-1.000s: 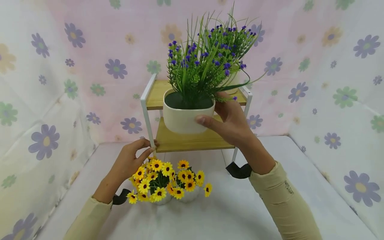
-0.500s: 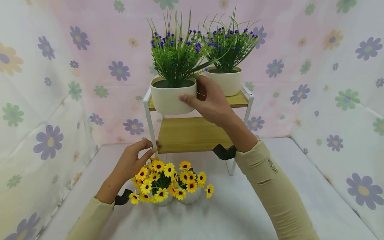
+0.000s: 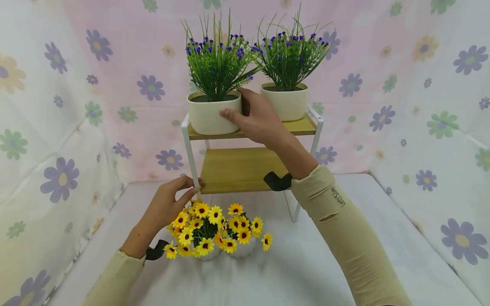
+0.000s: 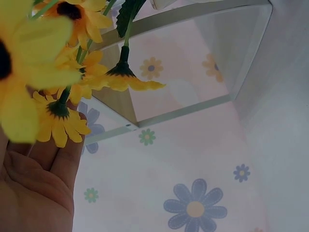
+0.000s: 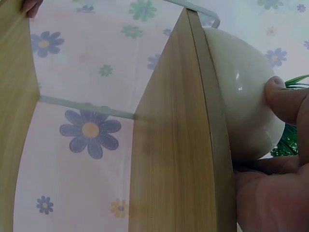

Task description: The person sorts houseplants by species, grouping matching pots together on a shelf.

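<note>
My right hand grips the right end of a cream oval pot with a purple-flowered grassy plant. That pot stands upright at the left of the top board of a two-tier shelf rack with white metal legs. In the right wrist view the cream pot meets the top board, thumb on its side. My left hand pinches the rack's left front leg, fingertips partly hidden behind it. In the left wrist view yellow flowers cover the fingers of the left hand.
A matching purple-flowered potted plant occupies the top board's right side. Two small pots of yellow sunflowers stand on the white tabletop before the rack, close to the left forearm. Flower-printed cloth surrounds the table.
My right hand has carried the potted plant left, up and back, from before the rack onto the top board's left side. My left hand keeps its place on the leg.
</note>
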Demonstrator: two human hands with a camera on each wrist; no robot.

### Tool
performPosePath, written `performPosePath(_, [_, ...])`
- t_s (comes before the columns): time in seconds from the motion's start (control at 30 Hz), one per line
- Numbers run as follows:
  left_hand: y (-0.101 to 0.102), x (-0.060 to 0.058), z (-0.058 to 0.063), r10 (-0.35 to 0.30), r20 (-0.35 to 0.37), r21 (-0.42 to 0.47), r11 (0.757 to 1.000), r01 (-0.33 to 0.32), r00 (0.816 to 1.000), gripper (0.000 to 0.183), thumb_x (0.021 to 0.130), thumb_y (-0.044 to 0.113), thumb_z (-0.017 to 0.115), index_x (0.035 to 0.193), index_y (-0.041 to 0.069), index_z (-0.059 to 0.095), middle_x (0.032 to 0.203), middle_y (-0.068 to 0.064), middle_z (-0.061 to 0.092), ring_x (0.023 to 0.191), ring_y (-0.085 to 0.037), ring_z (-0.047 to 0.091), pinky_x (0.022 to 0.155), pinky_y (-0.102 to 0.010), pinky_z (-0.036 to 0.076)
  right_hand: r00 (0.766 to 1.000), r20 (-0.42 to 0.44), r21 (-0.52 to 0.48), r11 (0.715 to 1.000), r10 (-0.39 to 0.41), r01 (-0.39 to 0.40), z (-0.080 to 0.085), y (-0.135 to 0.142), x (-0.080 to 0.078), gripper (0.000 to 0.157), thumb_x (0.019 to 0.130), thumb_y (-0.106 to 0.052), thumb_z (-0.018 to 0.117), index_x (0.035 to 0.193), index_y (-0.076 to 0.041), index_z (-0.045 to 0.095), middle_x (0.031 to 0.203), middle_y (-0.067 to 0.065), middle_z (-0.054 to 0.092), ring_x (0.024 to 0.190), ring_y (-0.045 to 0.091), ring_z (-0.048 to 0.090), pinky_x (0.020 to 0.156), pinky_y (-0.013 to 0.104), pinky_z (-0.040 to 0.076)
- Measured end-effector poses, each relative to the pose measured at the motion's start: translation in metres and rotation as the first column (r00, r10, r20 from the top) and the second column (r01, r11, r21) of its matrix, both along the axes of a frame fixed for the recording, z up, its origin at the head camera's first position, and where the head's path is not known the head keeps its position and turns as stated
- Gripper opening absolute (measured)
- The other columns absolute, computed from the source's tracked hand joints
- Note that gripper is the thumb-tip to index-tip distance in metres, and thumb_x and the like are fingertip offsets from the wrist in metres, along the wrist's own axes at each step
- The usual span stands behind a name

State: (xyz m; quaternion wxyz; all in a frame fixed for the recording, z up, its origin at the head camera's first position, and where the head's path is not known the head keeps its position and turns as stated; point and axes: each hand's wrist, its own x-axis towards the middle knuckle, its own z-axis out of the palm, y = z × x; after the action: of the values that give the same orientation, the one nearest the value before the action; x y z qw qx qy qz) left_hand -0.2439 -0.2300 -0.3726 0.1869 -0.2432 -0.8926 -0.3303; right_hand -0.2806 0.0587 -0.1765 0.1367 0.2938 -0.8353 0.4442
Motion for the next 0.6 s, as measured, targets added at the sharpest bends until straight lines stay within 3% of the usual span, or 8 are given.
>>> performPosePath(0.13, [0.0, -0.001, 0.001, -0.004, 0.006, 0.0, 1.0, 0.004, 1.0, 0.006, 0.104, 0.014, 0.07, 0.11, 0.015, 0.069, 0.116, -0.005, 0.078, 0.113, -0.031, 0.073, 0.099, -0.06, 0.058, 0.998, 0.027, 0.029, 0.998, -0.053, 0.052, 0.005, -0.003, -0.004, 0.061, 0.104, -0.036, 0.07, 0.153, -0.004, 0.05, 0.136, 0.011, 0.066, 0.123, 0.021, 0.063, 0.107, 0.037, 0.052])
performPosePath(0.37, [0.0, -0.001, 0.0, -0.012, 0.001, 0.01, 1.0, 0.012, 1.0, 0.006, 0.104, 0.014, 0.07, 0.109, 0.015, 0.069, 0.116, -0.005, 0.079, 0.112, -0.031, 0.074, 0.098, -0.061, 0.058, 0.986, 0.082, 0.095, 0.986, -0.147, 0.139, 0.008, -0.007, -0.016, 0.08, 0.104, -0.044, 0.068, 0.165, -0.007, 0.034, 0.156, 0.011, 0.053, 0.142, 0.023, 0.052, 0.119, 0.037, 0.044])
performPosePath(0.6, [0.0, -0.001, 0.0, -0.013, -0.007, 0.007, 1.0, 0.013, 1.0, 0.006, 0.104, 0.014, 0.07, 0.11, 0.015, 0.069, 0.116, -0.004, 0.078, 0.112, -0.031, 0.074, 0.098, -0.06, 0.058, 0.985, 0.123, 0.067, 0.991, -0.124, 0.116, 0.008, -0.008, -0.021, 0.079, 0.105, -0.045, 0.066, 0.167, -0.011, 0.031, 0.157, 0.01, 0.052, 0.142, 0.019, 0.052, 0.118, 0.036, 0.043])
